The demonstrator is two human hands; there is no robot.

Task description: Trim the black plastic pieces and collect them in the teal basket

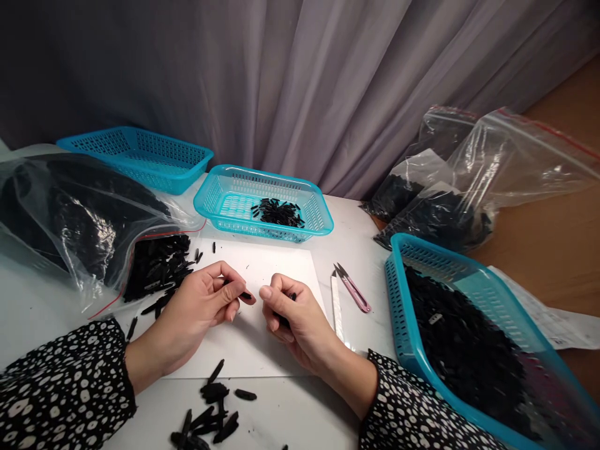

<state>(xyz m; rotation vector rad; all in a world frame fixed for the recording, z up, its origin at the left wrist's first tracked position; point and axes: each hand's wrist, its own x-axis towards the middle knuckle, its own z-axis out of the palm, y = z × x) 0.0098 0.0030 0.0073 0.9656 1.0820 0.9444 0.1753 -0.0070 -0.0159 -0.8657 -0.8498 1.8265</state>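
My left hand (194,306) pinches a small, dark, elongated black piece (246,295) between thumb and fingertips, above a white sheet (262,359). Just to its right, my right hand (304,322) is curled closed, thumb toward the left hand. Black pieces (284,321) show in its palm and between its fingers; how many is hidden. Under my left wrist, a heap of similar black pieces (159,262) spills from a zip bag (89,212). More loose pieces (206,422) lie at the table's near edge.
A blue basket (262,230) behind the sheet holds some black pieces. Another blue basket (140,140) stands at back left. Pink thread snips (354,290) and a thin white tool (336,306) lie right, beside a fuller blue basket (405,350). Zip bags (440,212) lean behind it.
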